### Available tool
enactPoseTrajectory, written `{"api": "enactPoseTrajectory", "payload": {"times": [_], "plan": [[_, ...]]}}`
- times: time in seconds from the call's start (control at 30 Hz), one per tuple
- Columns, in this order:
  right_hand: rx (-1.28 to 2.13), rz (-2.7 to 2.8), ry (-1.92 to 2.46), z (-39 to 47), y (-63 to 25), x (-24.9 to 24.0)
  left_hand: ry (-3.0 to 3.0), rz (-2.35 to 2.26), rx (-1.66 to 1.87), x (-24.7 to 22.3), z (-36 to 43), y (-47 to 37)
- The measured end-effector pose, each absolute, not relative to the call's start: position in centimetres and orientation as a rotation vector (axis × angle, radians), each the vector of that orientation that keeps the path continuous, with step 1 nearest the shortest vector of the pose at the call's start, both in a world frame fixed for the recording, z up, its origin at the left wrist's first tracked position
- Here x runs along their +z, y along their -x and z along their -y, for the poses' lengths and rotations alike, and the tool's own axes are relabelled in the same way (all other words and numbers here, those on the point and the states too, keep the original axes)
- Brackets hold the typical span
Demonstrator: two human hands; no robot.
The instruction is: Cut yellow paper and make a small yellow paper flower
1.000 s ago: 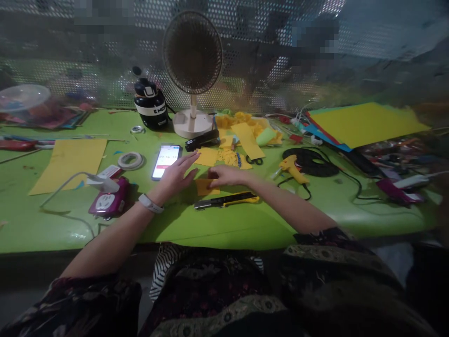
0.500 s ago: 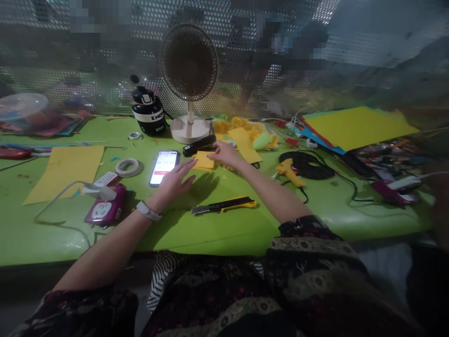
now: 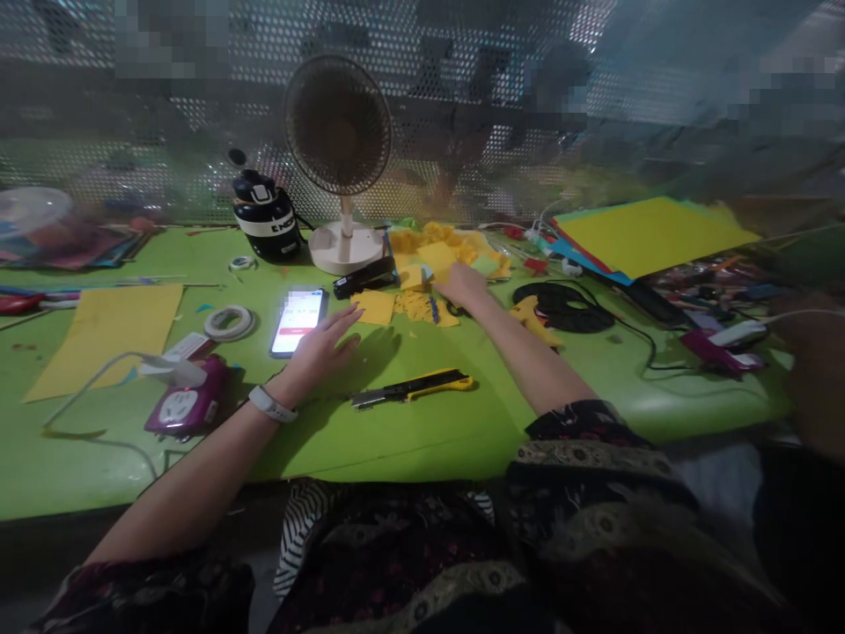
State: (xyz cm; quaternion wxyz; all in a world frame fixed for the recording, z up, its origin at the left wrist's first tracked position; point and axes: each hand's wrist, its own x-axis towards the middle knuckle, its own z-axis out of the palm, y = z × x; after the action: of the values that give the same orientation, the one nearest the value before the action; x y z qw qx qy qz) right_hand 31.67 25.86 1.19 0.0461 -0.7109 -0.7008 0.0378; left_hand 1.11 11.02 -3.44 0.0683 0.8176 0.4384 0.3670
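Observation:
My left hand (image 3: 322, 348) lies low over the green table with its fingers stretched out, holding nothing. Its fingertips reach the edge of a small yellow paper square (image 3: 375, 308), and a lit phone (image 3: 298, 322) lies just beside it. My right hand (image 3: 463, 286) is at the heap of yellow paper pieces, its fingers curled at a piece of yellow paper (image 3: 436, 257); the fingertips are partly hidden. Small yellow scraps (image 3: 415, 305) lie between the hands. A black stapler (image 3: 363, 277) rests behind the square. Nearer me lies a yellow and black utility knife (image 3: 413, 387), its blade pointing left.
A white fan (image 3: 347, 251) and a dark bottle (image 3: 266, 220) stand at the back. A yellow glue gun (image 3: 536, 321) is by my right forearm. Left are a tape roll (image 3: 229, 323), a purple power adapter (image 3: 186, 405) and a yellow sheet (image 3: 112, 326). Coloured sheets (image 3: 660, 238) lie right.
My right hand has moved right, from above the paper square to the yellow paper heap. My left hand stays by the phone. The whole view has shifted slightly.

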Motion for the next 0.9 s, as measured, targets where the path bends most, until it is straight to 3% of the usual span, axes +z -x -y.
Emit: {"api": "enactPoseTrajectory", "payload": {"times": [0.47, 0.67, 0.77, 0.9], "plan": [[-0.198, 1.938, 2.227, -23.0, -32.3, 5.1, -2.243, -1.26, 1.093, -2.7, -10.5, -1.7], [-0.383, 2.309, 1.431, -13.7, -27.2, 7.9, -1.511, -0.96, 1.053, -0.1, -8.3, -3.1], [-0.438, 2.653, 0.832, -8.9, -23.1, 6.9, -1.162, -0.702, 1.056, 0.7, -7.7, -3.5], [-0.465, 2.747, 0.579, -6.8, -20.7, 4.9, -0.904, -0.687, 1.168, 0.4, -8.0, -3.8]]}}
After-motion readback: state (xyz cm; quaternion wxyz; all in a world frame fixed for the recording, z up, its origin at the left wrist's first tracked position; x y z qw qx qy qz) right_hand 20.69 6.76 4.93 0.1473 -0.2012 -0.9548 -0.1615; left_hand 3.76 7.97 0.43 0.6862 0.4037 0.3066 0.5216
